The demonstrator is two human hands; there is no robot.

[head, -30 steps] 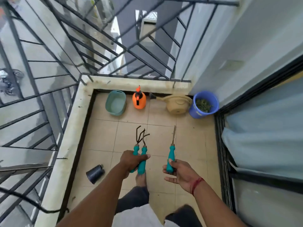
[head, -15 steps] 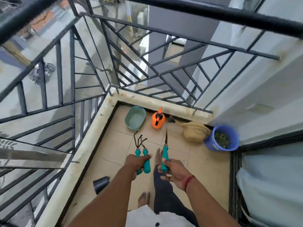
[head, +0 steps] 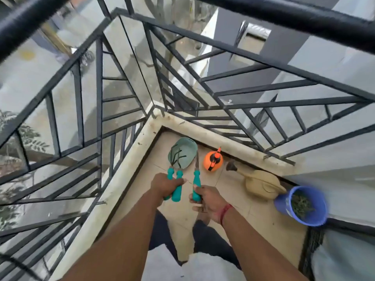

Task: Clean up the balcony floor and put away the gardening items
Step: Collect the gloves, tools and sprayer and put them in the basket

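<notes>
Here, two rakes (head: 176, 159) are gripped in the left hand (head: 165, 185), one tool (head: 196, 176) in the right hand (head: 207, 199); the green basin (head: 187, 148) lies just beyond, tips pointing toward it.

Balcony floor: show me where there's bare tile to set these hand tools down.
Bare tile lies between the left curb and the left hand, and in the patch bordered by the watering can, blue bucket and right hand. The far edge is crowded: green basin, orange spray bottle, can and bucket in a row.
</notes>
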